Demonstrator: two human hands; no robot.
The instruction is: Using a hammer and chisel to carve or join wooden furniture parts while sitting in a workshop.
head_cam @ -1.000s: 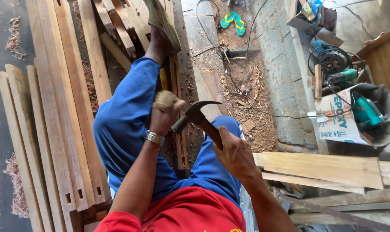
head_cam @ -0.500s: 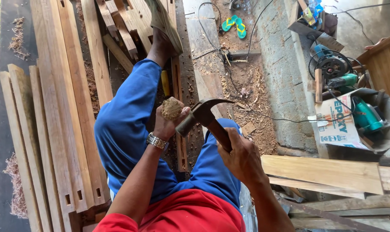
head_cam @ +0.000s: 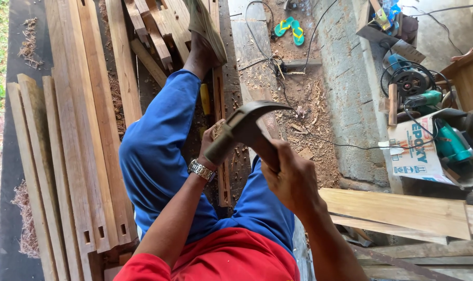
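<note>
My right hand (head_cam: 291, 179) grips the handle of a claw hammer (head_cam: 247, 125), whose dark metal head is raised over my blue-trousered lap. Just behind the hammer head, my left hand (head_cam: 210, 148), with a metal wristwatch, is closed on a small tan piece (head_cam: 216, 130). That piece is mostly hidden by the hammer head. Below the hands a narrow wooden strip (head_cam: 223, 177) runs between my legs. A yellow-handled tool (head_cam: 205, 99) lies beside the strip. My sandalled foot (head_cam: 202, 47) rests on the boards further away.
Long planks with cut slots (head_cam: 80, 156) lie at left. At right are a concrete ledge (head_cam: 351, 104), power tools (head_cam: 450, 143), a cardboard box (head_cam: 416, 151) and cables. Green flip-flops (head_cam: 291, 28) lie on the sawdust. Pale boards (head_cam: 398, 211) lie at lower right.
Both hands and the hammer have come up closer to the camera. The tan piece in my left hand, plainly seen before, now sits behind the hammer head.
</note>
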